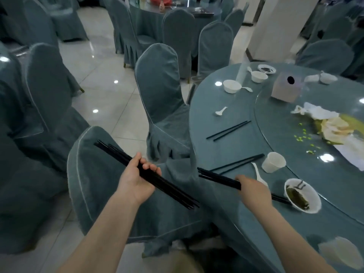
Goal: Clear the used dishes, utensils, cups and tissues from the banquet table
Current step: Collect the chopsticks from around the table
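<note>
My left hand (137, 180) grips a bundle of black chopsticks (169, 188) over a covered chair, left of the round banquet table (236, 146). At the table's edge my right hand (254, 191) is closed on another pair of black chopsticks (216, 177). Two more chopstick pairs lie on the table, one (239, 163) just beyond my right hand and one (229, 131) farther off. Near my right hand are a white spoon (258, 174), a tipped plastic cup (273, 162) and a bowl with green leftovers (302, 196).
Farther along the table are white bowls (232, 86), spoons (221, 111), a tissue box (286, 86), crumpled tissues and food scraps (319, 119) on the glass turntable. Covered chairs (159, 85) crowd the table's left side. Tiled floor (102, 79) lies beyond, with another table at the back.
</note>
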`<move>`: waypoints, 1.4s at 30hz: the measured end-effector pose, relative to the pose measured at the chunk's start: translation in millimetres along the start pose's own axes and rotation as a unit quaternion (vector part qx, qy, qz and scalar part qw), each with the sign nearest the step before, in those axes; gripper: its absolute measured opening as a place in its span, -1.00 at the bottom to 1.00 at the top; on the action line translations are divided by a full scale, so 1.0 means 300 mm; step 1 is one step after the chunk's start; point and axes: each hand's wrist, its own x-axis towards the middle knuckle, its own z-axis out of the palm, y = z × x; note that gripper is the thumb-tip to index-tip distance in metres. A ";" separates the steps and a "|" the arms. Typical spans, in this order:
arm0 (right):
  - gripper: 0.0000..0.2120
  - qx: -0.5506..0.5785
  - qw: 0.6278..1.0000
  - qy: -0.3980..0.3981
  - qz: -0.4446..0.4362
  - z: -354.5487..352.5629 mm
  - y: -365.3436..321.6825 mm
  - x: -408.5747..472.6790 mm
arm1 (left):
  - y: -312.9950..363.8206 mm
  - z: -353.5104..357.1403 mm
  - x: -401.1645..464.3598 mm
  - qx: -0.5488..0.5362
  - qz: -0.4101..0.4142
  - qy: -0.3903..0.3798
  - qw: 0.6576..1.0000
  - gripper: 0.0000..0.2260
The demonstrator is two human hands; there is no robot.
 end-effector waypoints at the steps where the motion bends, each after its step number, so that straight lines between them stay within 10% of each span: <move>1: -0.67 -0.008 1.000 -0.012 -0.018 0.003 -0.007 0.057 | 0.002 0.030 0.035 -0.005 0.000 0.011 1.000 -0.61; 27: -0.79 -0.067 0.960 -0.165 -0.218 0.054 -0.009 0.604 | 0.050 0.320 0.407 -0.028 -0.023 0.087 0.996 -0.65; 42: -0.59 0.000 0.978 -0.094 -0.187 0.032 0.009 0.929 | 0.076 0.299 0.389 -0.028 0.009 0.121 0.992 -0.66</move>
